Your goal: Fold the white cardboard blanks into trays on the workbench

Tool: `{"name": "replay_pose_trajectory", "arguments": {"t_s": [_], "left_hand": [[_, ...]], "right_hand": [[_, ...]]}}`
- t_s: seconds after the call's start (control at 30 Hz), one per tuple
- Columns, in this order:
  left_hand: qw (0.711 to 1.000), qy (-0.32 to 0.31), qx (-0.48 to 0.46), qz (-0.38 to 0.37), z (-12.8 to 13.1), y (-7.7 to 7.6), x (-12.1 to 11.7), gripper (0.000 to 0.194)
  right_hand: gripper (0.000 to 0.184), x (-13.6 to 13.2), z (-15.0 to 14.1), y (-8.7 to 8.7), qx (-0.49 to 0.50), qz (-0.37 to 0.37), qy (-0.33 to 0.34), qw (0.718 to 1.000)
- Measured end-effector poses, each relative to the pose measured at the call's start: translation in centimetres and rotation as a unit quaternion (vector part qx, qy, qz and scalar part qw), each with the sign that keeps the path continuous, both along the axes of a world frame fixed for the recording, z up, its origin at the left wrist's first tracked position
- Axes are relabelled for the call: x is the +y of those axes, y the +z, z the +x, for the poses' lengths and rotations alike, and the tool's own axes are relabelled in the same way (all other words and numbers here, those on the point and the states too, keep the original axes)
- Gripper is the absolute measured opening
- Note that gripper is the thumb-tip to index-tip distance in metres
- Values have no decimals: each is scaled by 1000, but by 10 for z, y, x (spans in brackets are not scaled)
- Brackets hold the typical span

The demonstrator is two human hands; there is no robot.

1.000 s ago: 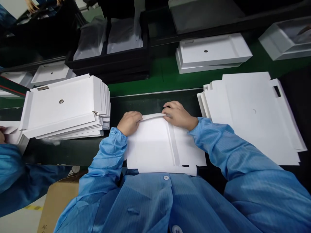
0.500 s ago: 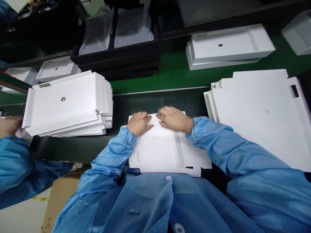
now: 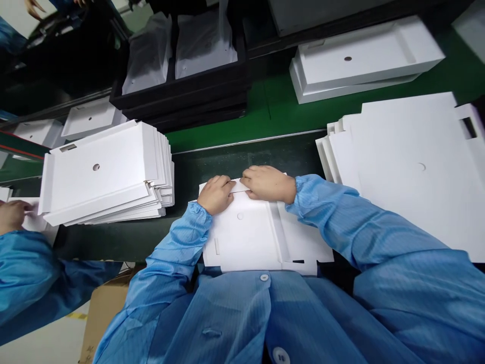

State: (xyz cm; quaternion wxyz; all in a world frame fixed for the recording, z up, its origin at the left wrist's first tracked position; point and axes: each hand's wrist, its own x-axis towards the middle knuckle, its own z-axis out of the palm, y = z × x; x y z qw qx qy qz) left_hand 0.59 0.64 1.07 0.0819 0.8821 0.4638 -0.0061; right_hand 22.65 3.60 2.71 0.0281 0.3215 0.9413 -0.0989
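Note:
A white die-cut cardboard sheet (image 3: 246, 240) lies in front of my body, with crease lines, a round mark and a small slot. Along its far edge a narrow flap is bent up. My left hand (image 3: 215, 195) pinches the left part of this flap, fingers beyond it and thumb on the near side. Close beside it, my right hand (image 3: 268, 183) grips the same flap with curled fingers, its thumb near the crease. The fingertips of both hands are partly hidden.
A pile of part-folded cardboard trays (image 3: 94, 172) stands to the left, flat cardboard sheets (image 3: 401, 172) to the right. Behind are black trays (image 3: 182, 88) with bagged items and white boxes (image 3: 364, 55). A co-worker's hand (image 3: 13, 215) touches white card at far left.
The far flap of the sheet stands more upright, folded toward me. My right hand has shifted slightly left, closer to my left hand. The camera view has tilted a little.

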Motion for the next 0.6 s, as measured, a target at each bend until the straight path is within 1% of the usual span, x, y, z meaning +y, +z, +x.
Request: {"name": "replay_pose_trajectory", "arguments": {"t_s": [0.13,0.23,0.33,0.43,0.53,0.6], "left_hand": [[1000,2,12,6,4,1,3,41],[1000,9,-5,-10,3,5,8,40],[998,28,-27,-41,-2,8,15,36],[996,42,-39,-72,-5,11,22,32],[994,40,-32,-99,-5,13,31,32],[992,42,-19,-118,-2,15,38,32]], "right_hand": [[30,-4,-5,3,-5,13,-1,1000],[31,0,-8,3,-5,6,-6,1000],[31,10,-8,4,-8,-23,-17,1000],[30,21,-5,6,4,-62,-10,998],[29,27,-4,5,18,-92,-13,995],[27,29,-4,3,22,-105,-36,994]]}}
